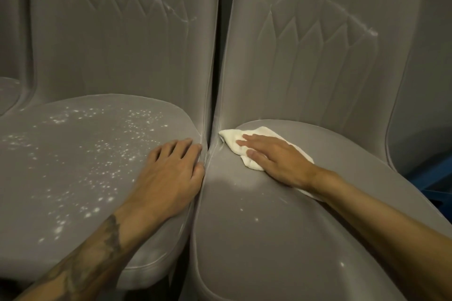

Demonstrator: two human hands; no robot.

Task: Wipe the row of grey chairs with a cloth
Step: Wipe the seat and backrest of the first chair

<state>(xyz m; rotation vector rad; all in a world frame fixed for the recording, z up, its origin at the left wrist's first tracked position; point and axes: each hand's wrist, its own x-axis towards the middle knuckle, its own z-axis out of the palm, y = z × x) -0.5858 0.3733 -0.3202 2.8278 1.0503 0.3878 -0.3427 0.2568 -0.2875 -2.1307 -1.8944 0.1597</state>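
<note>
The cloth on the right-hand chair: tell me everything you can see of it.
The cloth is white or cream, soft-looking and crumpled rather than folded. It lies on the seat of the right chair, near its back left corner, close to the gap between the two chairs. The right hand presses on it with straight fingers, covering its middle; a corner pokes out toward the gap and an edge shows beneath the wrist. Whether it is damp cannot be told.

Moulded grey plastic seating is suggesting a public seating area (waiting hall or stand, hard to tell): the left chair (pixel 85 154) is sitting just beside the right chair (pixel 269 227), a third seat (pixel 7 93) showing at far left.
</note>
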